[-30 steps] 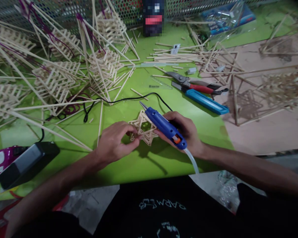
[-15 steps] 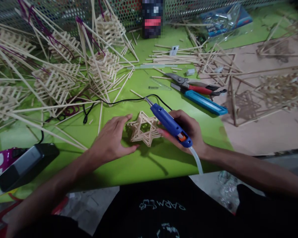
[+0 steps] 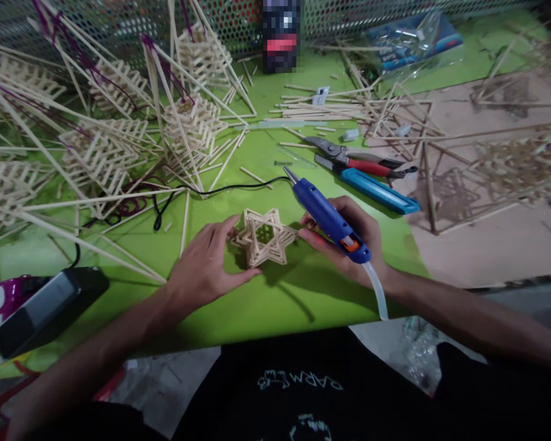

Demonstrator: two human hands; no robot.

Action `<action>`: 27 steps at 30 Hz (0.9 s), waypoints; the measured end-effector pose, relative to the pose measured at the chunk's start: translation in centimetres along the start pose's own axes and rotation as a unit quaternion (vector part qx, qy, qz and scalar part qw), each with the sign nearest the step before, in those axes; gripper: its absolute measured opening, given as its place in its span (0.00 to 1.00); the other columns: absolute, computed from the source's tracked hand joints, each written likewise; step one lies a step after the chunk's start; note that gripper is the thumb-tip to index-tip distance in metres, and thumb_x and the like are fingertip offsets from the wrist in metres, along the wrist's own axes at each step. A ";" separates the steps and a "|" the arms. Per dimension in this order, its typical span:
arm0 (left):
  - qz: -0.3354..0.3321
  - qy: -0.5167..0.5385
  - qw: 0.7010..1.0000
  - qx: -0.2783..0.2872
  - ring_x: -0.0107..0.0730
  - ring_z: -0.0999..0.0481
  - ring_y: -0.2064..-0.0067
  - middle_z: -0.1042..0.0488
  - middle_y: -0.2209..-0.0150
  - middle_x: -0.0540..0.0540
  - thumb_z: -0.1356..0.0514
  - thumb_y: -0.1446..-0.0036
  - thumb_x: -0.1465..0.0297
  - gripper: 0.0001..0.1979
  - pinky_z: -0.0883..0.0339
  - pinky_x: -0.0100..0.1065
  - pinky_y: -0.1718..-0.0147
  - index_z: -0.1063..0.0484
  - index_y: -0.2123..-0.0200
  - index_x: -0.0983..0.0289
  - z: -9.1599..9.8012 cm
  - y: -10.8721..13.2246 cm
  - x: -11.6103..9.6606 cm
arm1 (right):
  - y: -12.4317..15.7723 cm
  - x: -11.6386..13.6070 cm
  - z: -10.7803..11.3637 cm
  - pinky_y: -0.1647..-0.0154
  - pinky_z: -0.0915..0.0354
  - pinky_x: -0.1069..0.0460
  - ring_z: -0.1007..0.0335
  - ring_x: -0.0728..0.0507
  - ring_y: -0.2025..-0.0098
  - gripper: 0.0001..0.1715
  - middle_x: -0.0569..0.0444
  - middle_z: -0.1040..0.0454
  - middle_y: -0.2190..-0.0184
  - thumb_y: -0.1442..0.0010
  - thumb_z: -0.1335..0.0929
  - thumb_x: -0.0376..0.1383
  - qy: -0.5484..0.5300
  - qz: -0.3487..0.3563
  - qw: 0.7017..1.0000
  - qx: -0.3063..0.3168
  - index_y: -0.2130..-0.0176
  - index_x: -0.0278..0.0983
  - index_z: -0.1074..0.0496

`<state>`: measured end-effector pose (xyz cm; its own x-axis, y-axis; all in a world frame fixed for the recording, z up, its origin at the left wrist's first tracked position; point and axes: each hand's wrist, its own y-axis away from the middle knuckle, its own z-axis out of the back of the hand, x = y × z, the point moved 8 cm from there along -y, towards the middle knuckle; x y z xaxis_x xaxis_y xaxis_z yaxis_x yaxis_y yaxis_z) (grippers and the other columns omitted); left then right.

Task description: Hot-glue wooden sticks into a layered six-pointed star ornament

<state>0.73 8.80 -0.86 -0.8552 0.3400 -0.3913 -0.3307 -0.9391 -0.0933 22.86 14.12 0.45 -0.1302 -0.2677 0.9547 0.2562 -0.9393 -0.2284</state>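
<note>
A small six-pointed star (image 3: 275, 251) of stacked wooden sticks sits on the green tabletop between my hands. My left hand (image 3: 206, 257) curves round its left side, fingertips against one point and thumb by the lower left point. In my right hand (image 3: 349, 239) is a blue hot glue gun (image 3: 324, 211), its metal nozzle pointing up and away to the left. A translucent glue stick (image 3: 377, 291) sticks out of its rear end. The right thumb and a fingertip are at the star's right point; whether they press it I cannot tell.
Stick frames with stacked stars (image 3: 105, 147) crowd the left. Pliers (image 3: 344, 156) and a teal cutter (image 3: 379, 191) lie beyond my right hand, loose sticks (image 3: 321, 110) behind. A black cable (image 3: 229, 185) crosses the table. A dark box (image 3: 50, 312) stands front left.
The star has turned and shifted slightly left, closer to my left hand. My right hand and the glue gun have moved a little to the right.
</note>
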 end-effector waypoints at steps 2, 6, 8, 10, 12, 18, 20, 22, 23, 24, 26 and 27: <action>0.002 -0.006 1.000 -0.003 0.47 0.24 0.50 0.26 0.50 0.62 0.31 0.49 0.46 0.51 0.27 0.48 0.49 0.50 0.32 0.63 0.0 0.1 -0.1 | -0.1 0.1 0.1 0.66 0.29 0.49 0.26 0.45 0.65 0.20 0.55 0.22 0.66 0.47 0.22 0.38 0.004 0.001 1.000 -0.002 0.59 0.41 0.31; 0.004 -0.003 1.000 0.007 0.46 0.24 0.55 0.25 0.54 0.61 0.34 0.51 0.40 0.55 0.26 0.47 0.54 0.51 0.31 0.64 -0.2 0.5 -0.5 | -0.1 0.2 0.2 0.66 0.28 0.49 0.25 0.46 0.66 0.17 0.55 0.22 0.66 0.45 0.23 0.36 0.002 0.004 1.000 -0.003 0.59 0.41 0.31; 0.003 0.002 1.000 0.012 0.44 0.24 0.59 0.25 0.57 0.59 0.34 0.52 0.39 0.58 0.26 0.46 0.57 0.53 0.30 0.64 -0.2 0.7 -0.7 | -0.1 0.2 0.2 0.66 0.28 0.49 0.25 0.46 0.66 0.18 0.55 0.22 0.66 0.45 0.23 0.36 0.004 0.003 1.000 -0.003 0.59 0.41 0.31; -0.001 -0.002 1.000 0.006 0.43 0.24 0.61 0.26 0.59 0.57 0.34 0.54 0.38 0.60 0.26 0.46 0.58 0.54 0.30 0.64 -0.1 0.8 -0.7 | -0.1 0.2 0.3 0.65 0.27 0.49 0.25 0.46 0.66 0.18 0.55 0.22 0.66 0.46 0.23 0.36 0.005 0.004 1.000 -0.005 0.59 0.41 0.31; -0.005 -0.007 1.000 -0.002 0.45 0.24 0.57 0.26 0.56 0.60 0.33 0.55 0.37 0.63 0.26 0.48 0.55 0.57 0.29 0.65 0.1 0.6 -0.6 | -0.1 0.1 0.3 0.65 0.27 0.49 0.25 0.45 0.65 0.18 0.55 0.21 0.66 0.46 0.23 0.35 0.004 0.004 1.000 -0.006 0.59 0.41 0.31; 0.001 0.019 0.998 0.063 0.56 0.34 0.38 0.36 0.35 0.66 0.32 0.53 0.41 0.65 0.34 0.55 0.40 0.67 0.27 0.62 -0.4 -0.1 0.0 | -0.1 0.2 0.3 0.65 0.27 0.49 0.25 0.45 0.66 0.18 0.55 0.21 0.66 0.46 0.22 0.37 0.006 0.006 1.000 -0.005 0.59 0.41 0.31; 0.007 0.027 0.996 0.079 0.55 0.35 0.38 0.34 0.36 0.65 0.31 0.53 0.42 0.65 0.35 0.55 0.39 0.67 0.27 0.62 -0.5 -0.1 0.1 | -0.2 0.1 0.3 0.65 0.27 0.49 0.25 0.45 0.66 0.18 0.55 0.22 0.66 0.46 0.22 0.37 0.007 0.006 1.000 -0.004 0.59 0.41 0.31; 0.006 0.024 0.997 0.079 0.55 0.34 0.39 0.33 0.37 0.65 0.31 0.54 0.43 0.66 0.34 0.55 0.40 0.66 0.27 0.63 -0.3 -0.1 0.0 | -0.2 0.1 0.3 0.65 0.27 0.49 0.25 0.45 0.65 0.19 0.55 0.22 0.66 0.47 0.22 0.38 0.006 0.003 1.000 -0.003 0.60 0.41 0.31; 0.002 0.021 0.997 0.077 0.54 0.33 0.39 0.33 0.38 0.65 0.30 0.54 0.44 0.65 0.34 0.55 0.40 0.66 0.27 0.64 -0.2 0.0 0.0 | -0.2 0.0 0.3 0.65 0.28 0.49 0.25 0.45 0.65 0.19 0.55 0.22 0.66 0.47 0.22 0.38 0.006 0.002 1.000 -0.004 0.60 0.41 0.31; -0.003 0.017 0.997 0.075 0.54 0.33 0.39 0.33 0.38 0.65 0.30 0.53 0.45 0.65 0.34 0.54 0.40 0.65 0.27 0.65 -0.1 0.0 0.0 | -0.2 0.0 0.4 0.65 0.28 0.49 0.25 0.45 0.65 0.19 0.55 0.22 0.66 0.47 0.22 0.38 0.005 0.002 1.000 -0.004 0.60 0.41 0.31; -0.016 0.012 0.997 0.070 0.53 0.32 0.40 0.31 0.40 0.65 0.29 0.50 0.50 0.61 0.33 0.52 0.40 0.64 0.27 0.65 0.1 0.0 -0.2 | -0.2 -0.1 0.4 0.66 0.28 0.49 0.25 0.45 0.66 0.19 0.56 0.22 0.66 0.47 0.22 0.37 0.004 0.006 1.000 -0.004 0.59 0.41 0.31; -0.022 0.010 0.997 0.067 0.52 0.31 0.41 0.31 0.41 0.65 0.30 0.49 0.53 0.59 0.33 0.52 0.41 0.63 0.27 0.65 0.3 0.1 -0.2 | -0.1 -0.1 0.4 0.66 0.28 0.49 0.25 0.45 0.66 0.19 0.56 0.22 0.66 0.47 0.22 0.37 0.005 0.008 1.000 -0.004 0.59 0.41 0.31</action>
<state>0.79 8.69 -0.55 -0.8311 0.3788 -0.4070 -0.4197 -0.9076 0.0122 23.23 14.37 0.44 -0.1357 -0.2845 0.9490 0.2504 -0.9366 -0.2450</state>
